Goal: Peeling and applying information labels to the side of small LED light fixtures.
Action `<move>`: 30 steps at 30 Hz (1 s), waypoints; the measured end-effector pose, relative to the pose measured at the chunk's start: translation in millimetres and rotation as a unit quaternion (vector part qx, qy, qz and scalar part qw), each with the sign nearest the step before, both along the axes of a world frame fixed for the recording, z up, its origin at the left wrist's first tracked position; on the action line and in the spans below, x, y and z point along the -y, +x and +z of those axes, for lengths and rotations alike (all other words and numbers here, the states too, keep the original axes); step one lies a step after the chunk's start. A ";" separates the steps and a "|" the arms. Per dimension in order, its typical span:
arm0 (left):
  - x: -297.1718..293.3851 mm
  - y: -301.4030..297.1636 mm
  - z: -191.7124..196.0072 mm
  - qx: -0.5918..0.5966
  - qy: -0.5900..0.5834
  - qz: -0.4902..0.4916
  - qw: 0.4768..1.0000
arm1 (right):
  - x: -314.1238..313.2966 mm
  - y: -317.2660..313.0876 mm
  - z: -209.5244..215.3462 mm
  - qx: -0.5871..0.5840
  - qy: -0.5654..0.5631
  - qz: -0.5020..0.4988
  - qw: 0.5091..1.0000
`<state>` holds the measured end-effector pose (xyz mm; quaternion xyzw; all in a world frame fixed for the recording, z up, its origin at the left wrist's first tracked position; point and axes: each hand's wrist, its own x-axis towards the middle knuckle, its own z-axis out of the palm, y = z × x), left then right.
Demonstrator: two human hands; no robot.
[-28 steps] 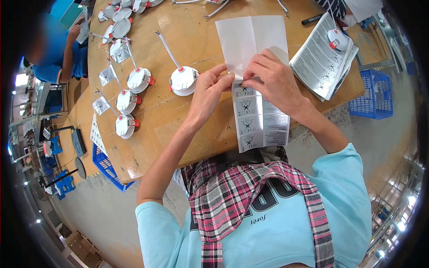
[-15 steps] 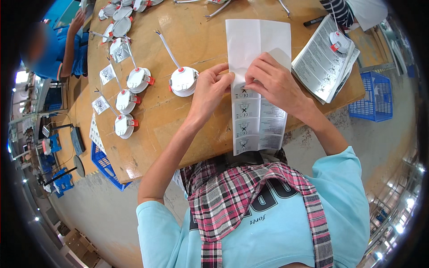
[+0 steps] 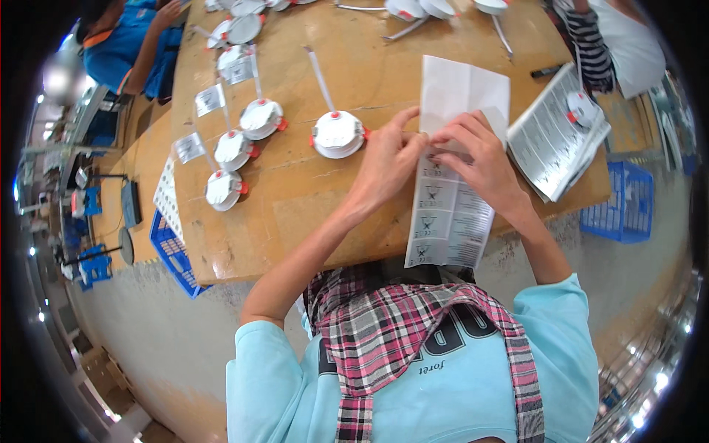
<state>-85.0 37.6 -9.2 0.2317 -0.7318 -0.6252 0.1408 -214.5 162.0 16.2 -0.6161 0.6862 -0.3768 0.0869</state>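
A long white label sheet (image 3: 464, 85) with a lengthwise crease and rows of printed stickers lies in front of me, its lower end past the table edge. My left hand (image 3: 385, 159) pinches its left edge between thumb and fingers. My right hand (image 3: 480, 155) is over the sheet's middle, fingers bent together at a printed label; the fingertips partly hide what they grip. Left of my left hand, a round white downlight (image 3: 337, 134) with red clips and an upright cable stands unlabelled. Farther left are downlights (image 3: 233, 150) whose cables bear white tags (image 3: 210, 100).
A stack of printed sheets (image 3: 550, 136) lies to the right with a downlight (image 3: 583, 109) on top and a black marker (image 3: 546, 71) beside it. More downlights are at the far edge. Blue crates (image 3: 617, 203) stand below the table. Other people are at far left and far right.
The view has shifted, so the table and its contents appear farther right. Both hands stay at the sheet, which is slightly more tilted; the right fingers have moved a little over the labels.
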 end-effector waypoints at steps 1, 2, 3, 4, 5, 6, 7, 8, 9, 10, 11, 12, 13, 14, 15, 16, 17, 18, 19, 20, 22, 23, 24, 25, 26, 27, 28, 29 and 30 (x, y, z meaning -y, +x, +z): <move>0.5 1.7 -0.4 -0.005 0.024 -0.009 1.000 | -0.7 -0.9 -0.4 0.010 0.006 0.010 1.000; -0.5 0.3 -3.1 -0.005 0.018 0.002 1.000 | -1.4 -2.0 0.3 0.010 0.000 0.021 1.000; -1.9 -1.5 -6.1 -0.031 0.028 0.016 0.999 | -1.6 -2.3 1.5 0.013 0.007 0.017 1.000; -2.8 -2.3 -6.3 -0.056 0.037 0.030 0.997 | -1.6 -1.7 1.9 0.017 0.015 0.015 1.000; -2.6 -2.6 -6.5 -0.060 0.033 0.039 0.997 | -1.2 -0.7 3.4 0.012 0.013 0.021 1.000; -1.8 -2.2 -7.0 -0.061 0.028 0.049 0.997 | -1.5 0.2 4.4 0.011 0.009 0.031 0.999; -1.4 -3.7 -7.7 -0.041 0.002 0.054 0.998 | -3.7 -0.7 5.1 0.046 0.014 0.031 0.998; 0.5 -1.6 -7.2 -0.019 -0.024 0.062 0.998 | -4.7 -0.9 5.8 0.081 0.019 0.035 0.996; 2.8 1.1 -7.2 0.003 -0.067 0.055 0.996 | -7.5 -4.2 7.3 0.118 0.035 0.047 0.991; 2.9 1.5 -7.4 0.000 -0.069 0.061 0.996 | -12.2 -8.7 6.2 0.114 0.033 0.053 0.991; 2.2 2.0 -10.2 0.016 -0.123 0.073 0.990 | -17.1 -13.3 2.7 0.213 -0.023 0.033 0.976; 1.8 1.8 -13.5 0.032 -0.176 0.085 0.980 | -20.9 -21.3 0.3 0.309 -0.078 0.013 0.948; 0.6 -0.1 -22.4 0.056 -0.241 0.104 0.963 | -27.0 -34.4 1.1 0.336 -0.130 -0.011 0.933; -0.2 2.8 -21.9 0.060 -0.243 0.112 0.962 | -31.4 -48.7 0.8 0.368 -0.181 -0.028 0.912; -2.2 4.4 -21.4 0.101 -0.311 0.099 0.940 | -39.1 -66.4 3.7 0.448 -0.244 -0.013 0.860; -4.6 4.3 -19.9 0.140 -0.376 0.083 0.912 | -48.5 -85.1 12.1 0.521 -0.303 0.001 0.798; -6.6 5.1 -24.9 0.108 -0.406 0.091 0.903 | -59.1 -102.6 23.5 0.520 -0.323 -0.008 0.791; -7.7 6.5 -27.0 0.110 -0.406 0.095 0.902 | -64.7 -113.4 32.5 0.519 -0.341 -0.017 0.783; -8.8 4.2 -19.6 0.092 -0.418 0.085 0.900 | -66.9 -117.3 41.5 0.517 -0.342 -0.018 0.785; -10.0 3.1 -12.3 0.073 -0.430 0.075 0.897 | -69.0 -119.9 49.5 0.479 -0.320 -0.019 0.817; -16.4 3.0 6.2 0.134 -0.371 0.029 0.919 | -71.9 -118.8 56.3 0.435 -0.299 -0.029 0.849; -17.9 8.4 13.0 0.072 -0.404 0.077 0.909 | -61.2 -109.4 54.6 0.384 -0.238 -0.049 0.891; -18.4 12.7 19.9 0.009 -0.434 0.123 0.893 | -49.5 -98.6 53.9 0.330 -0.175 -0.070 0.925; -17.2 16.8 27.6 0.006 -0.429 0.115 0.896 | -37.1 -84.2 54.1 0.294 -0.131 -0.088 0.943; -15.7 20.7 36.2 -0.036 -0.327 0.095 0.940 | -24.1 -66.8 55.3 0.258 -0.086 -0.107 0.956; -15.6 22.0 46.7 -0.079 -0.218 0.073 0.970 | -12.7 -48.6 63.6 0.232 -0.059 -0.075 0.968; -15.0 25.0 52.5 -0.079 -0.215 0.065 0.971 | 0.5 -30.2 67.0 0.211 -0.033 -0.040 0.976; -14.2 25.3 58.6 -0.081 -0.173 0.052 0.980 | 9.4 -15.1 75.3 0.171 -0.007 -0.012 0.985; -12.8 27.9 61.7 -0.078 -0.134 0.042 0.987 | 18.0 -2.7 80.5 0.135 0.019 0.021 0.990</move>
